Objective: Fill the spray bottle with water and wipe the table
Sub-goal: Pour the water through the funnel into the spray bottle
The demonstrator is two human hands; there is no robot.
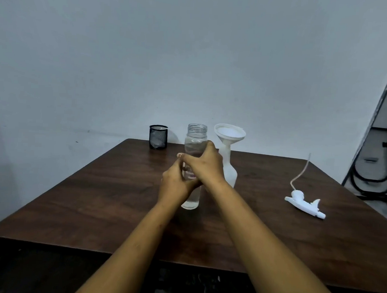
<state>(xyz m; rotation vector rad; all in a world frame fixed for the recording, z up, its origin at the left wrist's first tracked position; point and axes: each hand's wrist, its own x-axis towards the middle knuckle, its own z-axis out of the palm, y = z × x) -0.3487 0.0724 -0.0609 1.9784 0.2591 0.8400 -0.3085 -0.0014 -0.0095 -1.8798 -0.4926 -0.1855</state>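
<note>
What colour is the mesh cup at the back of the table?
The mesh cup is black, and the head view shows it clearly.

No text, label, brand or number can be read in this view. The clear plastic bottle (195,144) has only a small pinkish mark on its wall, and this mark is half hidden between the left hand (176,185) and the right hand (207,166) that grip the bottle, and too blurred to read. The white spray head (304,204), well to the right of the bottle, shows no letters that can be made out.
</note>
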